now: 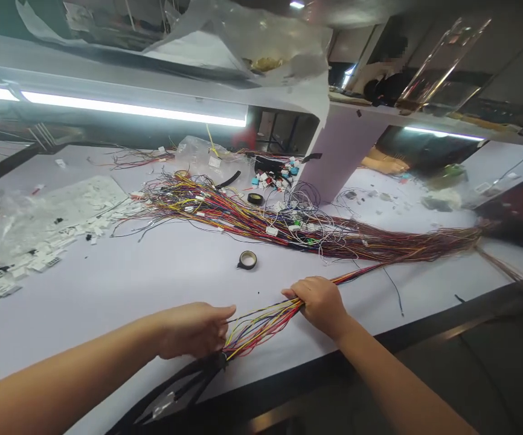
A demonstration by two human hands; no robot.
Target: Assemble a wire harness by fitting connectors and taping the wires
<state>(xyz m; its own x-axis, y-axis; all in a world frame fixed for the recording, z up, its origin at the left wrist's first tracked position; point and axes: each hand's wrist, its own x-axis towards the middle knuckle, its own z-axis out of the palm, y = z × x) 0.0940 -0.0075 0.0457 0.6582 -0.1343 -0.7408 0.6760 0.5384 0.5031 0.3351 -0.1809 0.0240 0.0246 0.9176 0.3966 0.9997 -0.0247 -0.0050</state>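
A bundle of red, yellow, blue and black wires point(264, 324) runs between my two hands above the white table. My right hand point(318, 302) is closed around the bundle, which continues behind it to the right. My left hand point(195, 329) is closed near the other end, with a thin dark wire running from its fingers toward my right hand. Just below my left hand, the wires enter black sleeving point(202, 374), which branches toward the table's front edge. The undersides of my left fingers are partly hidden.
Black tape rolls point(247, 260) lie behind my hands. A large wire pile point(243, 217) stretches across the table point(153, 272). White connectors point(30, 257) and clear plastic bags are at the left. A shelf post point(340, 151) stands behind the pile; another person's hand point(386, 162) is beyond it.
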